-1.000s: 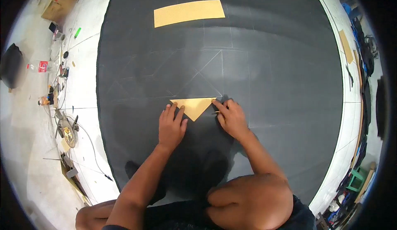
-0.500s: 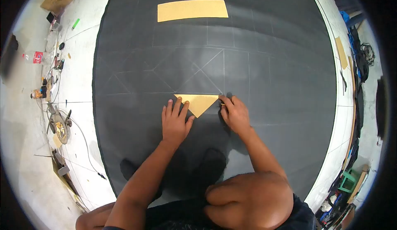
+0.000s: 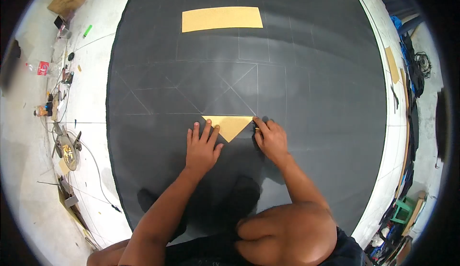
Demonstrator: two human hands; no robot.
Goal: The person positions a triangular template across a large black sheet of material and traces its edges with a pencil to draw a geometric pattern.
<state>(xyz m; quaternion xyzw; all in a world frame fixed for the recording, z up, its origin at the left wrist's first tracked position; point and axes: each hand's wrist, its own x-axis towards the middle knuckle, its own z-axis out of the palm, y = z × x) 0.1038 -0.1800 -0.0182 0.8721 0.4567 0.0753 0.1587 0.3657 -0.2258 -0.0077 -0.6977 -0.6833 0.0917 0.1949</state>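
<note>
A yellow card triangle (image 3: pixel 229 128) lies on the dark sheet (image 3: pixel 335 98), its long edge along a drawn pale line and its point toward me. My left hand (image 3: pixel 202 147) is open, fingers spread, with fingertips pressing on the triangle's left part. At the right corner is my right hand (image 3: pixel 271 139), its fingers pinched together with the forefinger at the card's tip. A small yellowish bit shows between those fingers; what it belongs to is too small to make out. Pale lines forming rectangles and crossed diagonals run over the sheet beyond the triangle.
Farther up the sheet lies a yellow card rectangle (image 3: pixel 222 19). On the left floor are a plastic bottle (image 3: pixel 42 68), a green marker-like stick (image 3: pixel 87 31), a metal tool (image 3: pixel 67 146) and a cable (image 3: pixel 99 170). Another card strip (image 3: pixel 392 65) and a green stool (image 3: pixel 402 210) are at right.
The whole view has shifted slightly, so the sheet and cards appear a little lower. Both hands remain at the triangle, with only slight finger movement on the right.
</note>
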